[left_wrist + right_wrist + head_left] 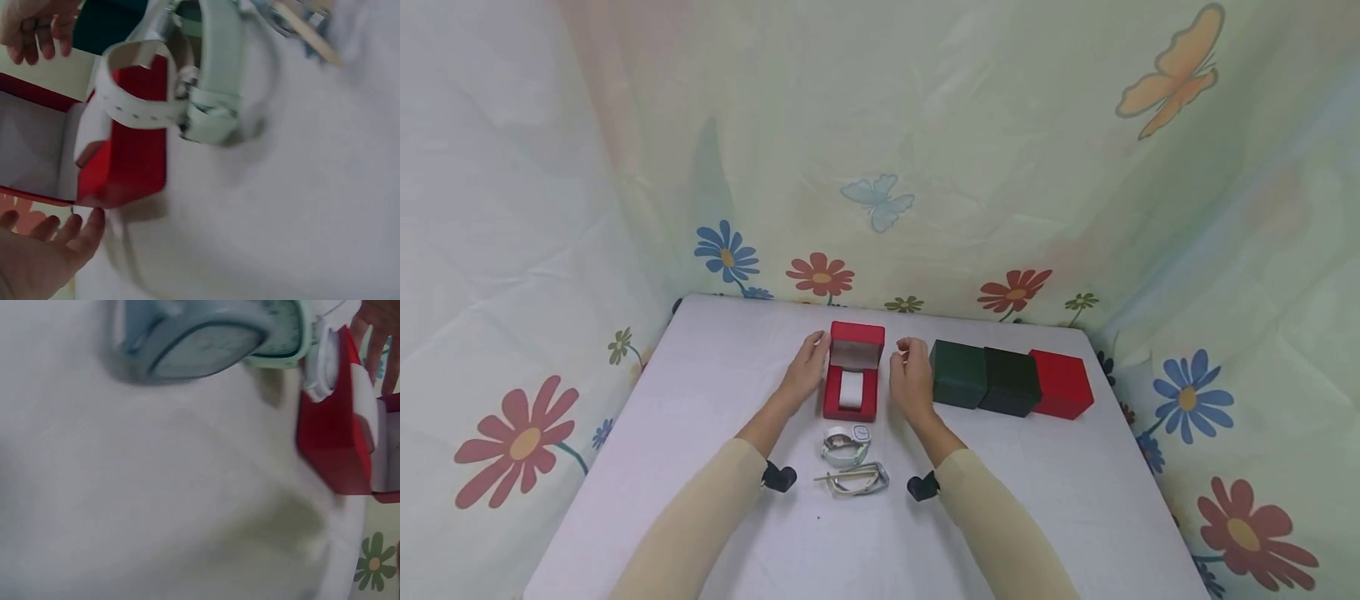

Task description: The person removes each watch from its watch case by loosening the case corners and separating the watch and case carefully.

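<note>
A red watch box (854,408) stands with its lid raised, a white cushion (851,389) inside. My left hand (805,367) is at the box's left side with its fingers extended; whether the fingertips touch it, I cannot tell. To the box's right, my right hand (912,379) is held apart from it, its fingers loosely bent and holding nothing. In front of the box lie a white watch (861,433), a mint-green watch (844,456) and a blue-grey watch (206,347). Near the last is a thin beige strip (309,31), blurred in the left wrist view.
Right of my right hand, a green box (958,373), a darker green box (1011,383) and a closed red box (1062,385) stand in a row. They sit on a white-covered table (737,325). A flowered curtain (775,150) hangs behind and at both sides.
</note>
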`<state>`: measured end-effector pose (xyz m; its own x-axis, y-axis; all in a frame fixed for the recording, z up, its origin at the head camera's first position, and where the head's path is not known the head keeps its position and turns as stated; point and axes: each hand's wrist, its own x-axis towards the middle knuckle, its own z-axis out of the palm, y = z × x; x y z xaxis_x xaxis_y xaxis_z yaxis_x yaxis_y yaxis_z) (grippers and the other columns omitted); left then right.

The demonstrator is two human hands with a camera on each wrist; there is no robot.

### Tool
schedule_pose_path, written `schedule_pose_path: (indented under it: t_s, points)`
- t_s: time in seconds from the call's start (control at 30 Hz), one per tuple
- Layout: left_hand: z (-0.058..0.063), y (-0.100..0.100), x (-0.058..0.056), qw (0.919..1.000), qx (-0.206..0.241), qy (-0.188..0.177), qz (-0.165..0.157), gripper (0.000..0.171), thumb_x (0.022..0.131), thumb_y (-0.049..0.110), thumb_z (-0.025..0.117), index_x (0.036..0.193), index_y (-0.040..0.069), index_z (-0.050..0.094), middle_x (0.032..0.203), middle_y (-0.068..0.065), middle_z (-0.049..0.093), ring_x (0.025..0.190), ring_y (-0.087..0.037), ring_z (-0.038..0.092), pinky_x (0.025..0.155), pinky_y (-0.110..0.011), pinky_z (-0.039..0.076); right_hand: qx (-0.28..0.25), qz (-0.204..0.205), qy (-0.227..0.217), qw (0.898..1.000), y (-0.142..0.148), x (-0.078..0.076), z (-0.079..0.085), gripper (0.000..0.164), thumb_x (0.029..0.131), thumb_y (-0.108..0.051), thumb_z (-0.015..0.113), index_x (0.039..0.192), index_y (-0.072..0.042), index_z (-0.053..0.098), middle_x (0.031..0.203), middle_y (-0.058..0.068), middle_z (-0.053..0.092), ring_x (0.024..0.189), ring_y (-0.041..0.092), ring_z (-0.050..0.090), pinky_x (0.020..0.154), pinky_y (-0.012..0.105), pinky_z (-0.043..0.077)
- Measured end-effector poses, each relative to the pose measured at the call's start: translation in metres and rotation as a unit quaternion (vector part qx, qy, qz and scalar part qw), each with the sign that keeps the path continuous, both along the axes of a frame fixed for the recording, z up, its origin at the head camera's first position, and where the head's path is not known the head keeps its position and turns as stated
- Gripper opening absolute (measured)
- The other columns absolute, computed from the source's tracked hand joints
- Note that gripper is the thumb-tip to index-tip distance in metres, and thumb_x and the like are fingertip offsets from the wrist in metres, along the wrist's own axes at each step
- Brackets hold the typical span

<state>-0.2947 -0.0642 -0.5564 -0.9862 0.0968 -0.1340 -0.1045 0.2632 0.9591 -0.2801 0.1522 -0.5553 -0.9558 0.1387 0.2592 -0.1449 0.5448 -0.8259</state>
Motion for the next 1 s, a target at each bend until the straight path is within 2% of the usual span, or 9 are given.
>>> schedule_pose_path:
  t_s: [0.1,0.17,0.27,0.33,0.47,0.63,0.87,1.0]
  points:
    - [0.010,0.004,-0.004,0.9988,0.023,-0.041,-0.011,0.088,0.097,0.082,0.030,0.166,0.028,0.025,0.166,-0.008,0.036,0.151,-0.035,0.038,0.113,-0.062,0.044,-0.048,0.014,-0.052,0.997,-0.005,-0.005,0.007,0.052,0.109,-0.042,0.049,0.150,-0.010,0.048,0.148,0.014,0.052,0.126,0.031,0.058,0.105,0.050,0.051]
    - [0.014,0.006,-0.005,0.9978,0.027,-0.058,-0.019,0.093,0.094,0.087,0.029,0.166,0.029,0.023,0.170,-0.005,0.030,0.155,-0.035,0.032,0.113,-0.066,0.042,-0.072,0.029,-0.095,0.992,-0.009,-0.007,0.010,0.068,0.106,-0.058,0.046,0.159,-0.016,0.040,0.158,0.014,0.046,0.137,0.034,0.053,0.113,0.054,0.046]
    - [0.019,0.010,-0.007,0.9963,0.026,-0.078,-0.026,0.097,0.091,0.089,0.030,0.167,0.029,0.022,0.170,-0.007,0.029,0.155,-0.038,0.031,0.110,-0.070,0.042,-0.102,0.052,-0.152,0.982,-0.014,-0.008,0.015,0.080,0.100,-0.072,0.044,0.163,-0.023,0.034,0.165,0.011,0.040,0.149,0.034,0.043,0.120,0.056,0.038]
    - [0.020,0.012,-0.008,0.9953,0.026,-0.089,-0.026,0.096,0.092,0.088,0.032,0.166,0.028,0.023,0.169,-0.009,0.030,0.153,-0.040,0.033,0.108,-0.071,0.043,-0.112,0.059,-0.171,0.977,-0.017,-0.008,0.016,0.083,0.098,-0.076,0.045,0.163,-0.025,0.034,0.165,0.009,0.040,0.152,0.034,0.040,0.121,0.056,0.036]
    - [0.021,0.012,-0.008,0.9944,0.028,-0.100,-0.020,0.092,0.094,0.084,0.037,0.165,0.027,0.026,0.168,-0.008,0.032,0.151,-0.039,0.036,0.108,-0.070,0.044,-0.114,0.065,-0.177,0.975,-0.019,-0.008,0.015,0.084,0.097,-0.075,0.048,0.162,-0.025,0.035,0.164,0.008,0.042,0.152,0.034,0.039,0.120,0.056,0.038]
    - [0.017,0.009,-0.009,0.9951,0.032,-0.091,-0.022,0.096,0.092,0.086,0.040,0.165,0.025,0.027,0.168,-0.007,0.033,0.150,-0.037,0.039,0.109,-0.065,0.046,-0.121,0.072,-0.173,0.975,-0.017,-0.011,0.012,0.078,0.097,-0.073,0.053,0.158,-0.025,0.040,0.163,0.009,0.043,0.150,0.035,0.042,0.117,0.056,0.041]
    - [0.007,0.000,-0.008,0.9949,0.037,-0.084,-0.042,0.092,0.092,0.080,0.053,0.163,0.027,0.031,0.165,-0.010,0.039,0.150,-0.037,0.041,0.110,-0.060,0.047,-0.127,0.076,-0.186,0.972,-0.016,-0.010,0.012,0.059,0.101,-0.058,0.056,0.148,-0.023,0.046,0.157,0.009,0.048,0.149,0.035,0.044,0.115,0.056,0.044]
    - [0.002,-0.005,-0.008,0.9951,0.033,-0.075,-0.055,0.087,0.093,0.073,0.060,0.162,0.028,0.032,0.165,-0.010,0.040,0.151,-0.036,0.041,0.109,-0.058,0.049,-0.113,0.080,-0.178,0.974,-0.016,-0.008,0.011,0.059,0.099,-0.057,0.061,0.144,-0.022,0.047,0.156,0.009,0.049,0.147,0.035,0.046,0.114,0.057,0.045]
